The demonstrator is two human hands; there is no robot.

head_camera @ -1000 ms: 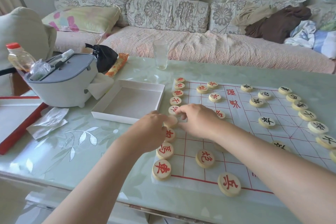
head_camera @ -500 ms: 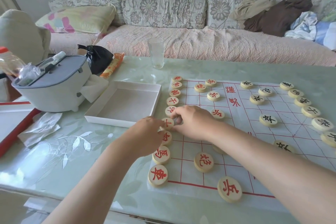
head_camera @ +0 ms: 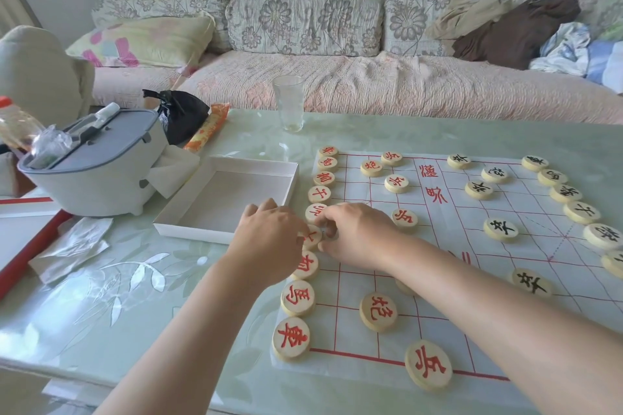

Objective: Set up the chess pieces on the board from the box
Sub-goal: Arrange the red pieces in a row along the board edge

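Note:
A white sheet board (head_camera: 448, 266) with red grid lines lies on the table. Round wooden discs with red characters run along its left edge, black-character discs (head_camera: 500, 229) along the right. The white box (head_camera: 188, 217) stands left of the board with nothing visible inside. My left hand (head_camera: 269, 242) rests over the left column, its fingertips pinching a red-marked disc (head_camera: 312, 236). My right hand (head_camera: 357, 236) is close beside it, fingers curled onto the same disc and its neighbour (head_camera: 315, 212). Whether the right fingers grip it is partly hidden.
A drinking glass (head_camera: 288, 103) stands behind the board. A grey-lidded white container (head_camera: 97, 165), a black bag (head_camera: 182, 114), an orange packet (head_camera: 207, 126) and crumpled plastic (head_camera: 74, 246) sit at the left. A red-edged lid (head_camera: 23, 246) lies far left. A sofa runs behind the table.
Both hands stayed at the middle of the left column, nudging one red disc slightly; the left hand crept a little nearer the right. The camera tilted a bit.

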